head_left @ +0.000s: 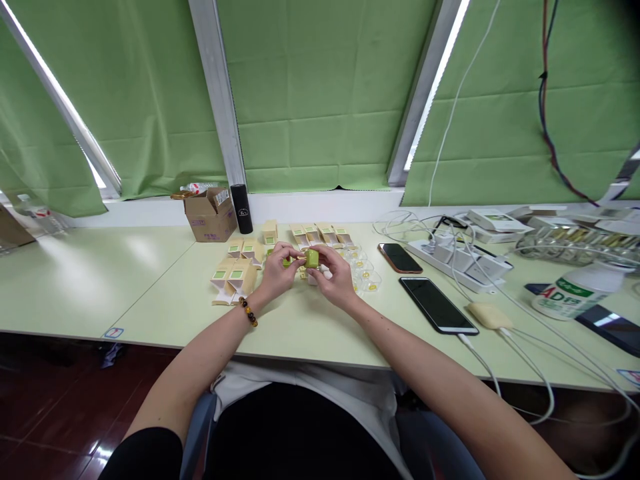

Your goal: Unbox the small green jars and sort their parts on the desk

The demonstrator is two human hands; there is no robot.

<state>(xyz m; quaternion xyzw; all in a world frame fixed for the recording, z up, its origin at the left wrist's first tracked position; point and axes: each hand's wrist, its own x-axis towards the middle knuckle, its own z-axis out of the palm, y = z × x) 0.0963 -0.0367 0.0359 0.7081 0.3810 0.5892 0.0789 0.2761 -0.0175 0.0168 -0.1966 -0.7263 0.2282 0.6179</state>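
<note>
In front of me, over the table, my right hand (333, 277) grips a small glossy green block-like piece (312, 258) between thumb and fingers. My left hand (279, 272) is closed in a pinch just left of that piece; what its fingertips hold is too small to name. More green shows behind the left fingers, partly hidden. Beside my left hand stand several open cream cardboard boxes (241, 275) with green squares on them. Clear plastic cups (369, 280) with yellow bits inside lie right of my right hand.
More cream boxes (320, 235) line the back, near a brown carton (209, 217) and a black cylinder (242, 209). On the right are two phones (437, 305), a power strip (453, 267), loose white cables and a white bottle (580, 290). The table's front edge (320, 359) is close to me.
</note>
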